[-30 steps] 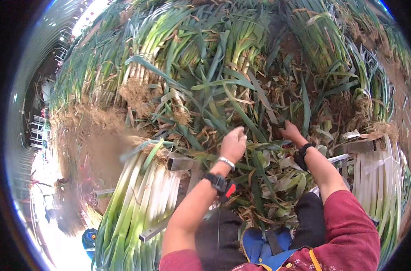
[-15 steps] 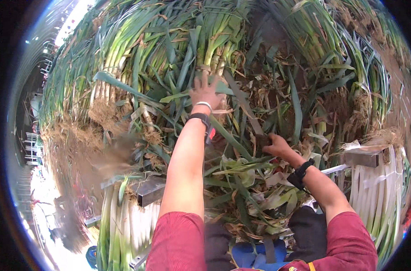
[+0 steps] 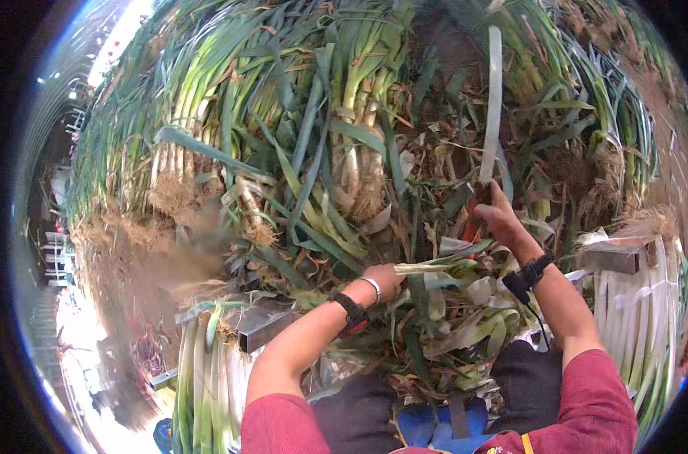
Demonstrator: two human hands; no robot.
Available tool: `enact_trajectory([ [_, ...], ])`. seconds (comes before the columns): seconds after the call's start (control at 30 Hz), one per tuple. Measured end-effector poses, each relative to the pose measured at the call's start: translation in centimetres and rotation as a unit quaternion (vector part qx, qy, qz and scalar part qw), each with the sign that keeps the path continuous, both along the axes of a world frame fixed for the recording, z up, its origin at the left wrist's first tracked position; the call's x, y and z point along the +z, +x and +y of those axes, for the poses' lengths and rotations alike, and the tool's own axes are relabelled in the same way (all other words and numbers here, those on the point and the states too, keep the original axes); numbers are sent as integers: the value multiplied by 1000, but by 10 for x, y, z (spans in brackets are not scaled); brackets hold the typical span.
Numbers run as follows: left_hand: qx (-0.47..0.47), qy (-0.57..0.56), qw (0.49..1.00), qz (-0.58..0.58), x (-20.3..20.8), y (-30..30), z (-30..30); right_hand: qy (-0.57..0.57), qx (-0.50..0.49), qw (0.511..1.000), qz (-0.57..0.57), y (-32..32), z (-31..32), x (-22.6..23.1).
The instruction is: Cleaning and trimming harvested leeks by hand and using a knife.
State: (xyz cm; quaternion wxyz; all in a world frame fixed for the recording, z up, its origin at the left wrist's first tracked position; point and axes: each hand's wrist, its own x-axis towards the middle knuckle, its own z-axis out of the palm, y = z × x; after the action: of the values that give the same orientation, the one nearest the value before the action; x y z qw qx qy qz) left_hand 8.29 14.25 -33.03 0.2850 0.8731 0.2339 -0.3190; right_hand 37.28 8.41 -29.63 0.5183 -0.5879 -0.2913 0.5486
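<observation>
Two bare hands at work among leeks. The left hand [image 3: 382,282], one of the two, is closed, its fingers curled about the near end of one narrow pale-green leek piece [image 3: 432,267]; whether this is a stalk or folded leaves cannot be told. The piece extends rightward, above the litter and below the right hand [image 3: 503,219]. That hand is wrapped about the grip of one knife [image 3: 491,106], whose single long, pale blade points away from the wearer; the grip itself is mostly hidden.

Each wrist bears one black band, left [image 3: 351,312] and right [image 3: 527,278]; one pale bracelet [image 3: 372,288] encircles the left wrist also. Beneath the hands lies a heap of loose leaves [image 3: 465,333], too tangled to count. Two groups of white-shanked leeks flank the wearer, one at left [image 3: 208,371], one at right [image 3: 628,310], each near one of two square metal bars, left [image 3: 264,327] and right [image 3: 616,259]. Beyond the left hand, one central clump of rooted leeks [image 3: 359,159] shows at least two thick shanks. Two maroon sleeves [image 3: 601,393] cover the upper arms.
</observation>
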Motion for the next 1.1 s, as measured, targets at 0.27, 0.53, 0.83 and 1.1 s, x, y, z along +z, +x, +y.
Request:
enact_trajectory([
  [0.27,233,375,790,-426,22,25,175,94,-35,989,-106,2,34,34],
  [0.53,357,205,879,-243,-11,45,232,-18,-82,996,13,15,1,37],
  [0.83,345,303,853,-247,-12,37,226,-51,-129,990,-22,11,4,52],
  [1.1,371,216,839,-335,39,96,161,-64,-191,978,49,24,-14,77],
])
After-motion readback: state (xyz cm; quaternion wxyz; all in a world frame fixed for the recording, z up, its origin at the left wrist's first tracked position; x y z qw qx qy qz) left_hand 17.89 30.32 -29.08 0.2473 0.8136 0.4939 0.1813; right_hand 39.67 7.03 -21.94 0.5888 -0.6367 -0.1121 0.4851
